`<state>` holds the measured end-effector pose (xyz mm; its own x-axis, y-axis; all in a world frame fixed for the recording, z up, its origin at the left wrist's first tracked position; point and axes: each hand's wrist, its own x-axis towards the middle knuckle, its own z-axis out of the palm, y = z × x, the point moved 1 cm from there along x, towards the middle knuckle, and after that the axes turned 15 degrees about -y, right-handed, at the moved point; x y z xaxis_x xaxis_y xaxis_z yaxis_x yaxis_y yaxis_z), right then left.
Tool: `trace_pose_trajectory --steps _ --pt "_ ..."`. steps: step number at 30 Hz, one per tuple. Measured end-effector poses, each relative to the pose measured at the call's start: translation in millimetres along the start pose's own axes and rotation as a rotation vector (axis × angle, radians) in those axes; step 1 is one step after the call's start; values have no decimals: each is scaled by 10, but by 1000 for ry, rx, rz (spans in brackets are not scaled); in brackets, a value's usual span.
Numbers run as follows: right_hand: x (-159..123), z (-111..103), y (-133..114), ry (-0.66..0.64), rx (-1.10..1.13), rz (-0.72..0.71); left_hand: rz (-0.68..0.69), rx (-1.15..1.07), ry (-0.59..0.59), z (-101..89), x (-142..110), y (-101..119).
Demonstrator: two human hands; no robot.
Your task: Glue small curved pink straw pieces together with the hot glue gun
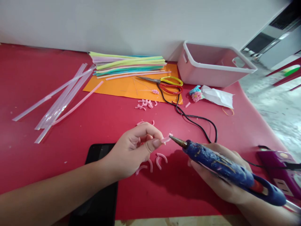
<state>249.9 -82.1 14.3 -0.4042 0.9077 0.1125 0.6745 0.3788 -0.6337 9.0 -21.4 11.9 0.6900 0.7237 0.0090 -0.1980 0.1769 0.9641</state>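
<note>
Between the thumb and fingers of my left hand point(138, 147) is a short pink pipe cleaner piece point(166, 138), its free end pointing right. My right hand point(218, 179) is wrapped round a blue hot glue gun point(218, 164), with its metal nozzle at the tip of that piece. Below my left hand, several curved pink pipe cleaner pieces point(158, 161) lie on the red table point(145, 204). A heap of bent pink pieces point(145, 104) sits farther back. Under my left forearm is a black phone point(101, 191), partly covered.
Clear glue sticks point(63, 97) lie at the left. Coloured pipe cleaners point(129, 66) and scissors point(162, 82) rest on orange paper point(113, 89). A pink basket point(211, 66) stands at the back right. A black cord point(202, 121) and a purple power strip point(279, 169) are at the right.
</note>
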Motion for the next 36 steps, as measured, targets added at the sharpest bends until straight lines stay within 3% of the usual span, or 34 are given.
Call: trace_pose_trajectory --steps 3,14,22,36 --pt "22 -15 -19 -73 64 -56 22 -3 -23 4 -2 10" --pt "3 -77 -47 -88 47 -170 101 -11 -77 7 -4 -4" --pt "-5 39 -88 55 81 -25 55 0 -86 -16 -20 -31" --pt "-5 46 -122 51 -15 -13 64 -31 -132 -11 -33 -23"
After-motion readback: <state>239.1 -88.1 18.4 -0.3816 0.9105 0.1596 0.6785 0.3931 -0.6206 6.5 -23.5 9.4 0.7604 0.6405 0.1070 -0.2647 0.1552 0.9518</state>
